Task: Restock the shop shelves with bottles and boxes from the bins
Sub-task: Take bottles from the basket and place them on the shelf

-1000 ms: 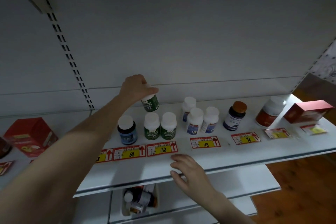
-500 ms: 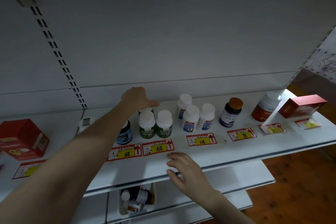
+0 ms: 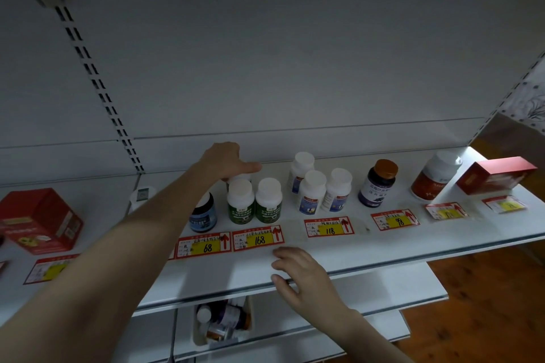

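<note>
Since the earlier frame, the green-labelled bottle (image 3: 239,177) is down from mid-air and now stands on the shelf (image 3: 383,242) behind the two front green bottles (image 3: 254,200), toward the back edge, above the price tag marked 168 (image 3: 258,239). Only part of its white cap shows under the left hand (image 3: 225,160).

Left hand: draped over that cap, thumb stretched out to the right, remaining fingers curled behind the bottle; whether they grip or merely rest on it cannot be told. Right hand (image 3: 303,272): flat at the shelf's front edge, fingers loosely spread, holding nothing.

Handling, as a judgement: the bottle is rigid plastic, cylindrical, probably light, with a smooth glossy label and a matt white screw cap. The cap or the shoulder just beneath it offers the surest hold; the narrow base, with neighbours close in front, suggests it could tip others if nudged.

Other stock: three white bottles with blue labels (image 3: 317,188) near the middle, a dark bottle with an orange cap (image 3: 377,184), a red carton (image 3: 495,175) toward the right end. One bin (image 3: 224,323) below holds further bottles, so restocking appears incomplete.
</note>
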Action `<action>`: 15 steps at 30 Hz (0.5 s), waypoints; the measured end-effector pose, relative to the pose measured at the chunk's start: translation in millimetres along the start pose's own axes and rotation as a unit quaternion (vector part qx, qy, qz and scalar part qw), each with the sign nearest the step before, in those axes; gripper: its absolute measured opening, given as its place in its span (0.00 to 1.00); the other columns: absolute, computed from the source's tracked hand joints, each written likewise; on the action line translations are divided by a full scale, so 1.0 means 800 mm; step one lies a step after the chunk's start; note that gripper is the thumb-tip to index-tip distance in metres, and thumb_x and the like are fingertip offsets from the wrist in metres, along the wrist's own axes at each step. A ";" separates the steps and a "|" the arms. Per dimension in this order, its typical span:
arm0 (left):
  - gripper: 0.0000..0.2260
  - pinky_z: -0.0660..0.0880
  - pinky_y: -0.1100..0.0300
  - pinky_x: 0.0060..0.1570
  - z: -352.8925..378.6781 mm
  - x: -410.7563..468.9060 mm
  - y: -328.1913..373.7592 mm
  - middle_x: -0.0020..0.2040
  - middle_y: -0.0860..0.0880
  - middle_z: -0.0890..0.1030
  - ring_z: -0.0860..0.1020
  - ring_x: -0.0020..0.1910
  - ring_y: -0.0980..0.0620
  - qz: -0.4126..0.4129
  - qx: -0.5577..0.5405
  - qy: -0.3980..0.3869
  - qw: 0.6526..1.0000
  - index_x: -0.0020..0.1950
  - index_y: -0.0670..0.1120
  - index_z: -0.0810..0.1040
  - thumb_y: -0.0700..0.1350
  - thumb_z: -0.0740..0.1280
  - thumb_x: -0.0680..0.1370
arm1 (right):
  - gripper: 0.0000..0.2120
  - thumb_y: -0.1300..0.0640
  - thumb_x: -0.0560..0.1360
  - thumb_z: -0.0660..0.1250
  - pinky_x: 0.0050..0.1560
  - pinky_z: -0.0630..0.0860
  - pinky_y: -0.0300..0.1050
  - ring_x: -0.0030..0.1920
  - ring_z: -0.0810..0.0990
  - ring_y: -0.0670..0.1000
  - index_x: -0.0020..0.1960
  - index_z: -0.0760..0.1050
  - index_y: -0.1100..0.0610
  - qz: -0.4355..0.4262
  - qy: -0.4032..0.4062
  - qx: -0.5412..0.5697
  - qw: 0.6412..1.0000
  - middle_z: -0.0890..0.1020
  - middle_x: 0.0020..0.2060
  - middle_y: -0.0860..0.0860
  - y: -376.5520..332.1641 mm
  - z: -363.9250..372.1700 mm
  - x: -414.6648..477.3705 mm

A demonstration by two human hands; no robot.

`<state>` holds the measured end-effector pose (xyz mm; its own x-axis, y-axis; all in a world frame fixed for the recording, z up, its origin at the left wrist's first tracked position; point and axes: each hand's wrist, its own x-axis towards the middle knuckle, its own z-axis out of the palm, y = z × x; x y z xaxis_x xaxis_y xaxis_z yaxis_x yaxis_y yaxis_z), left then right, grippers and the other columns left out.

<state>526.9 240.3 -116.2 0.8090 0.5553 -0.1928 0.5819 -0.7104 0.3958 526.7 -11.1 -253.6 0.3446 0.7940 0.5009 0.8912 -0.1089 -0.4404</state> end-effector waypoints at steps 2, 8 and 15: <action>0.20 0.66 0.62 0.29 0.001 0.000 0.000 0.34 0.49 0.71 0.70 0.30 0.54 0.001 -0.004 0.002 1.000 0.36 0.47 0.64 0.61 0.67 0.72 | 0.09 0.51 0.73 0.62 0.56 0.67 0.34 0.55 0.73 0.44 0.47 0.77 0.54 0.002 -0.004 -0.003 1.000 0.82 0.50 0.50 0.000 0.000 0.000; 0.21 0.67 0.62 0.28 0.002 -0.001 0.002 0.34 0.49 0.72 0.70 0.30 0.54 -0.009 0.002 0.010 1.000 0.37 0.46 0.67 0.63 0.66 0.72 | 0.10 0.49 0.75 0.61 0.56 0.67 0.34 0.55 0.73 0.44 0.47 0.76 0.54 -0.004 0.000 0.005 1.000 0.82 0.49 0.50 0.001 0.000 0.001; 0.29 0.71 0.56 0.42 0.002 -0.011 -0.001 0.48 0.39 0.79 0.77 0.45 0.43 -0.052 0.068 0.105 0.991 0.50 0.37 0.76 0.63 0.51 0.78 | 0.08 0.51 0.73 0.62 0.55 0.68 0.35 0.55 0.73 0.44 0.47 0.76 0.54 -0.003 -0.013 0.010 1.000 0.82 0.48 0.50 0.000 -0.002 0.001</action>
<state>519.6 235.5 -116.3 0.7172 0.6962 -0.0298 0.6786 -0.6881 0.2571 527.4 -11.0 -252.1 0.3319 0.8099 0.4836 0.8869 -0.0933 -0.4524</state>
